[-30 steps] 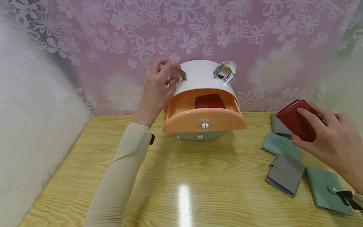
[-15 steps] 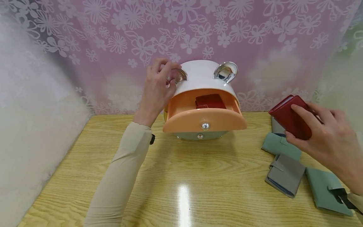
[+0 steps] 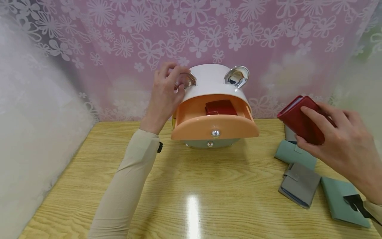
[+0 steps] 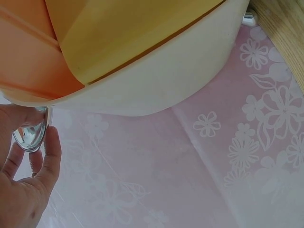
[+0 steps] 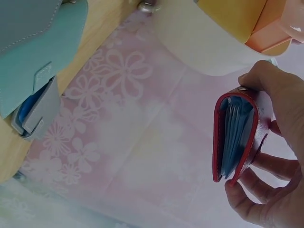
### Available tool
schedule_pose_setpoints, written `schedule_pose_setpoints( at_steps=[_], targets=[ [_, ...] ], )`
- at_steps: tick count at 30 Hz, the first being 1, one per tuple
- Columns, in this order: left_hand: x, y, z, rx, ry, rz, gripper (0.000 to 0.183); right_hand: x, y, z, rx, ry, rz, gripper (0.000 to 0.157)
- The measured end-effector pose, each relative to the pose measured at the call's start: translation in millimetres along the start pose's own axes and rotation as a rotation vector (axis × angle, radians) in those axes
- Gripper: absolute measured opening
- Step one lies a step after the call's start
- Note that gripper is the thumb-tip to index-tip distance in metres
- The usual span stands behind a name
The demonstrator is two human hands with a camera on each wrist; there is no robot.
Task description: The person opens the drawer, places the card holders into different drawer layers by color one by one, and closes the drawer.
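Observation:
A small white drawer box [image 3: 210, 78] with two shiny silver ears stands at the back of the table, its orange drawer [image 3: 215, 127] pulled out. Inside the drawer lies a dark red wallet [image 3: 221, 107]. My left hand [image 3: 167, 91] grips the box's left ear [image 4: 32, 135], fingers curled round it. My right hand [image 3: 343, 142] holds a red card wallet [image 3: 302, 121] by its sides, raised over the right part of the table. In the right wrist view this wallet's end [image 5: 235, 135] shows blue-green card sleeves between its covers.
On the table's right lie a green wallet [image 3: 293, 154], a grey wallet [image 3: 301, 186] with a strap, a larger green wallet [image 3: 340, 199] and another grey one [image 3: 289, 134], partly hidden. A floral curtain [image 3: 134, 43] hangs behind. Below the orange drawer is a closed green drawer [image 3: 212, 143].
My right hand has moved left and slightly up with the red card wallet, turning it a little. The left hand stays on the ear, and the drawer has not moved.

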State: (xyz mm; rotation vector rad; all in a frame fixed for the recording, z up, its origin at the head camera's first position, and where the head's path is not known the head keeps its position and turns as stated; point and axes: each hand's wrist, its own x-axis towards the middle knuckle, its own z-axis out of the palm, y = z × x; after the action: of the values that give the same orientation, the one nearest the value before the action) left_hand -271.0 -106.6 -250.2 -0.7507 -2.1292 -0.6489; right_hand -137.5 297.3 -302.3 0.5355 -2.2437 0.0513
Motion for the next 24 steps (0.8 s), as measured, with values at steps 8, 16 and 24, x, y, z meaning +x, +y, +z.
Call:
schedule_pose_setpoints(
  at_steps=[8, 16, 24],
  targets=[
    [-0.2, -0.3, 0.5, -0.004, 0.006, -0.003, 0.032, 10, -5, -2.8, -0.002, 0.024, -0.029, 0.094],
    [0.1, -1.0, 0.3, -0.012, 0.006, -0.017, 0.03, 23, -9, -5.0, 0.008, 0.04, -0.053, 0.091],
    [-0.4, -0.7, 0.8, -0.006, 0.009, -0.006, 0.031, 33, -11, -5.8, 0.027, 0.055, -0.094, 0.087]
  ],
)
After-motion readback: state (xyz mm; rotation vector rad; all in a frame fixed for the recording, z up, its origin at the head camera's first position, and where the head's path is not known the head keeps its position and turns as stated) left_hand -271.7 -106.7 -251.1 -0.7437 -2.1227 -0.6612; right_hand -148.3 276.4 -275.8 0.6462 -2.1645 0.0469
